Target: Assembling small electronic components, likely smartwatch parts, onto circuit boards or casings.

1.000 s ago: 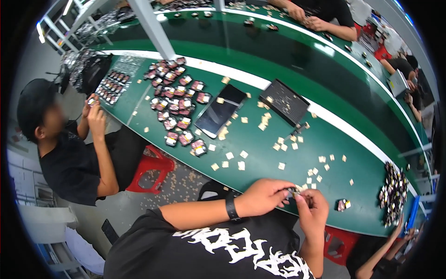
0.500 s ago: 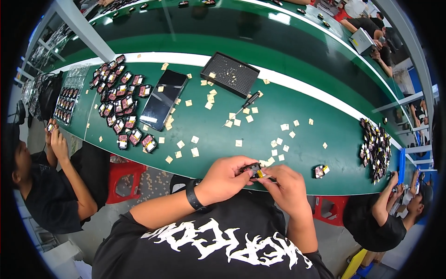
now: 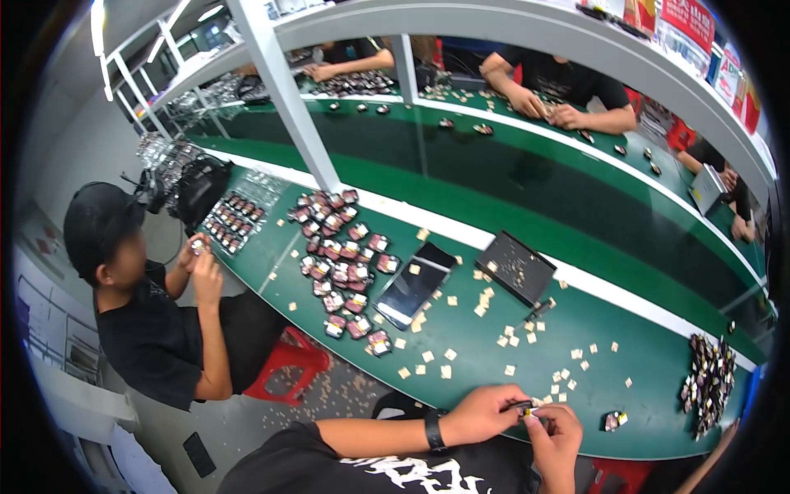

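My left hand (image 3: 484,418), with a dark band on its wrist, is closed round a small black part (image 3: 518,405) near the table's front edge. My right hand (image 3: 555,435) is closed too, its thumb and finger pinching at a yellow bit on that part. Fingers cover most of the piece, so its exact kind cannot be made out. Pale square pieces (image 3: 556,375) lie scattered just beyond my hands. To the right rests a single small black unit (image 3: 614,421) with white and yellow on it.
Left on the green table (image 3: 469,354) are a heap of small units (image 3: 341,255) and a dark tablet-like slab (image 3: 415,284). A black tray (image 3: 517,267) and a screwdriver (image 3: 539,311) lie farther back. Another heap (image 3: 708,383) sits right. A co-worker (image 3: 156,321) sits at left.
The view has swung left and up, so the whole table sits lower and farther right, and the far bench shows more. Both hands still hold the small black part.
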Tool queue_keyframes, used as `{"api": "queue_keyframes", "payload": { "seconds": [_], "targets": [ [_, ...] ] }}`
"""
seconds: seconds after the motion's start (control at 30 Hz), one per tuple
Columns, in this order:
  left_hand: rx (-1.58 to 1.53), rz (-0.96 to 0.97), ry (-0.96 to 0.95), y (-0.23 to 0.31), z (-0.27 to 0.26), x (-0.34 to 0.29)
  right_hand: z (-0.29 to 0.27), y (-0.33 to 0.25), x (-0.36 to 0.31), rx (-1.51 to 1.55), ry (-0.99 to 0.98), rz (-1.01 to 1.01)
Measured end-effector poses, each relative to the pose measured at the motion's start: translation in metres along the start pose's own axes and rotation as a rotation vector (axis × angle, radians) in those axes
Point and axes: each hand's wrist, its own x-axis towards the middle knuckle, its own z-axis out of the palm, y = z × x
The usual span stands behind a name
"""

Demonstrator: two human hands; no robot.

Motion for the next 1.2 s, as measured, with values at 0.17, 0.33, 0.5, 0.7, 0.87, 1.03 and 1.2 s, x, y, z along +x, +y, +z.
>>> {"api": "queue_keyframes", "payload": {
  "seconds": [0.17,0.33,0.5,0.7,0.87,1.03,1.2],
  "targets": [
    [-0.147,-0.015,-0.004,-0.003,-0.006,0.000,0.008,-0.013,0.004,-0.040,0.108,0.207],
    [-0.219,-0.023,-0.015,-0.003,-0.014,0.003,0.016,-0.010,0.007,-0.286,0.151,-0.057],
    [-0.176,-0.073,-0.060,-0.004,-0.020,0.006,0.008,-0.029,0.008,-0.443,-0.050,-0.042],
    [-0.187,-0.054,-0.099,-0.013,-0.019,0.008,0.007,-0.019,0.005,-0.456,0.005,-0.316],
    [-0.093,-0.095,-0.015,0.001,-0.011,-0.003,0.005,-0.031,0.004,-0.178,-0.041,0.059],
    [-0.258,-0.060,-0.026,0.000,-0.014,-0.007,0.014,0.002,0.010,-0.091,0.010,0.195],
    [-0.266,-0.076,-0.127,-0.005,-0.028,0.000,0.008,-0.001,0.023,-0.068,-0.079,0.318]
  ]
}}
